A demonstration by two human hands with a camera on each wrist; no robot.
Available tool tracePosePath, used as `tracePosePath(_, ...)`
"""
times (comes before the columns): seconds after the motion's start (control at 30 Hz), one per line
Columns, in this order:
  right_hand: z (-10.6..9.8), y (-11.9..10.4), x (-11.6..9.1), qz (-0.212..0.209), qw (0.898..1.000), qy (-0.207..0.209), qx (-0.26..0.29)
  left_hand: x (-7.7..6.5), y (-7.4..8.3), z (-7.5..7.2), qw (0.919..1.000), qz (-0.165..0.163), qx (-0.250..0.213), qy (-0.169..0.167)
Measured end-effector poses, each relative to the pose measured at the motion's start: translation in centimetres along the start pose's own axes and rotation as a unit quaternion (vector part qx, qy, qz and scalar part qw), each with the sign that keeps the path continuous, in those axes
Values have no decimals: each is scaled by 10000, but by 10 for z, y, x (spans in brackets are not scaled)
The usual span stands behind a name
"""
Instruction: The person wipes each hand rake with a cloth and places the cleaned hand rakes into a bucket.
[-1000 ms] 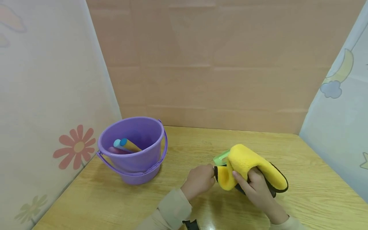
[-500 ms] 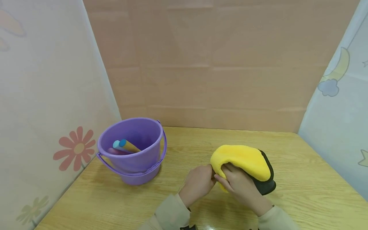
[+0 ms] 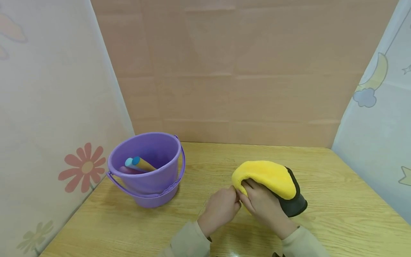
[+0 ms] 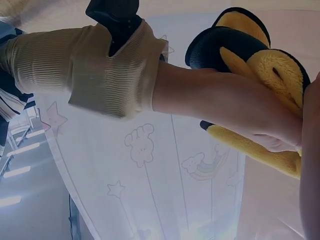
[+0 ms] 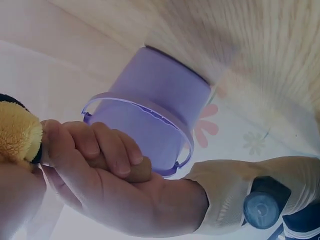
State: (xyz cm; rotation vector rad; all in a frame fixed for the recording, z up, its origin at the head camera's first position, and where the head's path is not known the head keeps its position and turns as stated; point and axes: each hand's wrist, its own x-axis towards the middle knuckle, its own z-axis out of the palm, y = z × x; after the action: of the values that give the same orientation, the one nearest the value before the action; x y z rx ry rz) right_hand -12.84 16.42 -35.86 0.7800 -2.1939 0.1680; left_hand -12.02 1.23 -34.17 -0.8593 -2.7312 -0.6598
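A yellow plush cloth [image 3: 266, 175] with a dark grey backing and black edging is bunched over the table, right of centre in the head view. My right hand [image 3: 261, 203] grips it, fingers tucked under a fold. Close against it, my left hand [image 3: 219, 207] is curled in a fist. In the right wrist view, the rounded end of a tan handle [image 5: 140, 171] sticks out past the little finger of that fist. The cloth wraps the other end, so the tool's head is hidden. The left wrist view shows the cloth [image 4: 280, 75] folded around the right hand's fingers.
A purple bucket [image 3: 146, 185] stands on the left of the wooden table [image 3: 106, 228], its handle hanging down in front. Inside are several stick-like things [image 3: 144, 164] with coloured ends. Printed side sheets [image 3: 379, 135] and a tan backdrop [image 3: 224, 89] enclose the table.
My right hand has moved left with the cloth, up against the left fist. A green piece visible one second ago beside the cloth is now covered. The left hand has barely moved.
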Motion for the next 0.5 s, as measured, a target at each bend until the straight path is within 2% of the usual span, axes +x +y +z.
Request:
tracePosePath(0.07, -1, 4, 1, 283, 9994, -213, 19, -1, 1, 0, 9999, 1, 38, -140)
tracePosePath(0.13, -3, 8, 2, 752, 9963, -414, 54, -1, 2, 0, 9995, 14, 136, -290)
tracePosePath(0.27, -5, 15, 2, 1558, 9844, -796, 206, -3, 4, 1, 9986, 82, 286, -436)
tracePosePath(0.37, -4, 16, 1, 1726, 9804, -909, 275, -4, 4, 1, 9984, 169, 371, -400)
tracePosePath(0.5, -4, 16, 2, 1934, 9772, -825, 296, -5, 3, 1, 9985, 227, 387, -306)
